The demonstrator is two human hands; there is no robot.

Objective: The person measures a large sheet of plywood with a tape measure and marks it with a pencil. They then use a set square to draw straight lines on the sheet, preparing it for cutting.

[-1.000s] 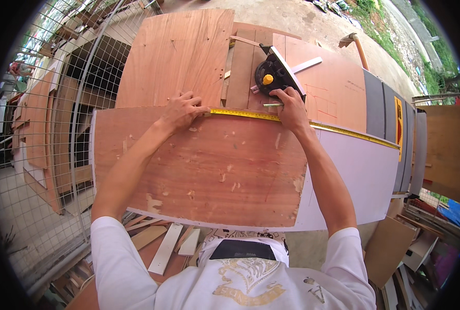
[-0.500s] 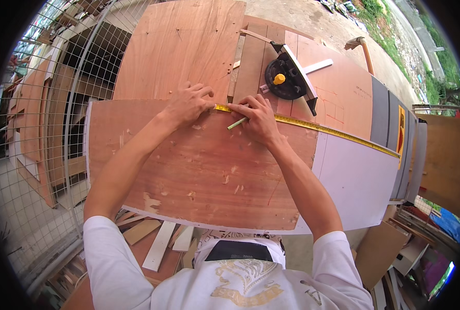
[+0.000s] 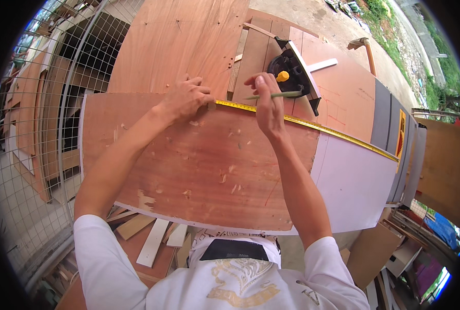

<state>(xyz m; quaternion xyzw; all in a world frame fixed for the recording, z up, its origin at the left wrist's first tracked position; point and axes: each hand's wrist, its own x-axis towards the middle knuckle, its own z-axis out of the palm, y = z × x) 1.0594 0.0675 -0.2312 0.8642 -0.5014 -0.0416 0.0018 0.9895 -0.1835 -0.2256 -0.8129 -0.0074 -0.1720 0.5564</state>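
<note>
Of the two hands, the left hand [image 3: 188, 98] is found with its fingers curled in, holding the yellow tape [image 3: 338, 133] at the fingertips; the part beneath the fingers is hidden. The right hand [image 3: 270, 111] is nearly closed, gripping a green pencil [image 3: 290, 94] between thumb and fingers over the tape; contact with the tape cannot be determined. The tape extends rightward from the left hand along the far edge of a reddish board [image 3: 204, 155], passes the right hand, and continues along a white panel [image 3: 351, 175] to a yellow label [image 3: 399, 135] on the grey part of the tabletop [image 3: 382, 111]. The board lies flat upon the panel, its surface marked by pale chips. A black gauge [image 3: 292, 77] with a yellow knob sits just beyond the right hand. Pale plywood [image 3: 173, 46] lies beyond the left hand. Loose offcuts [image 3: 152, 243] lie below the near edge.
</note>
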